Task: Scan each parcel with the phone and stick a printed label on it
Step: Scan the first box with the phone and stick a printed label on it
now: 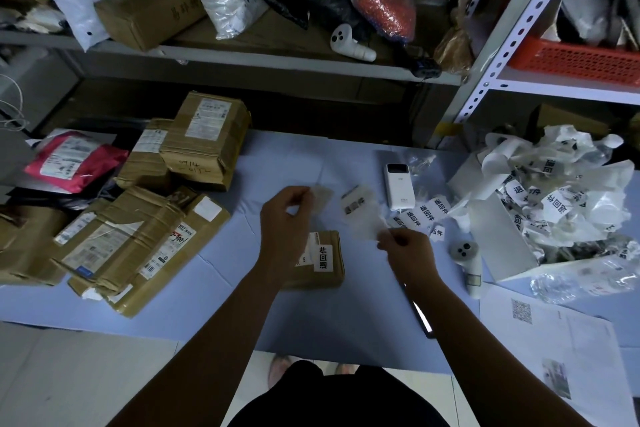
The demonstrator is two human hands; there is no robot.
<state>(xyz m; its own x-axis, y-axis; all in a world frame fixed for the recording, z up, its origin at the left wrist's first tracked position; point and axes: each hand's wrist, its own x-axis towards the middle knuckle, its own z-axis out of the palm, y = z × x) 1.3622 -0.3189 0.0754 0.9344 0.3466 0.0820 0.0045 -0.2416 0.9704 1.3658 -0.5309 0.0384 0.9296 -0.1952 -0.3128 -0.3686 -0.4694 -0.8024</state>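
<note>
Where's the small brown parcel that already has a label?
Head view, centre of the table: the small brown parcel lies flat between the wrists of the left hand and right hand, with the stack of brown boxes to its left.

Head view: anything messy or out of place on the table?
Yes. A heap of crumpled backing paper spills over the table's right end, and loose printed labels lie scattered beside the white device. The cardboard parcels on the left are stacked askew, tape wrinkled.
</note>
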